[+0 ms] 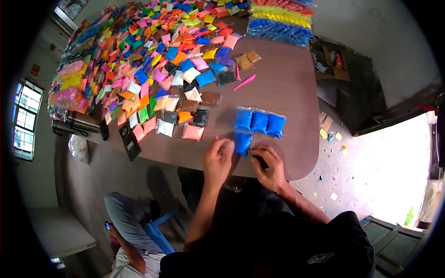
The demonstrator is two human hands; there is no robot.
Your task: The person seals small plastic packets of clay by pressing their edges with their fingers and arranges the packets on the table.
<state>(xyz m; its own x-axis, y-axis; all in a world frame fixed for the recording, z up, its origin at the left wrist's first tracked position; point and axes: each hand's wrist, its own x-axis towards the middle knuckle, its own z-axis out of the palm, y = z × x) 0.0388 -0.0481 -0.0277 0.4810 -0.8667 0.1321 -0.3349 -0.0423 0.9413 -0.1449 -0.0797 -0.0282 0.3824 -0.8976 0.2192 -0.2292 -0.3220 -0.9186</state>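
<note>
A small blue packet (243,143) in clear wrapping is between my hands near the table's front edge. My left hand (218,162) is at its left side, fingers closed, with the thumb and index finger at the wrapper's edge. My right hand (270,167) has curled fingers, their tips at the packet's right edge. Just beyond lie three more blue packets in a row: a left one (244,119), a middle one (259,122) and a right one (276,126). Behind my left hand the tip of a small pink piece (217,137) shows.
A big heap of coloured packets (162,51) covers the table's left and back. Pink plastic tools, one a knife shape (244,82), lie near brown packets (248,59). Bundled coloured bags (280,21) are at the back. A dark phone (130,142) is at the front-left edge; another person (132,222) sits below.
</note>
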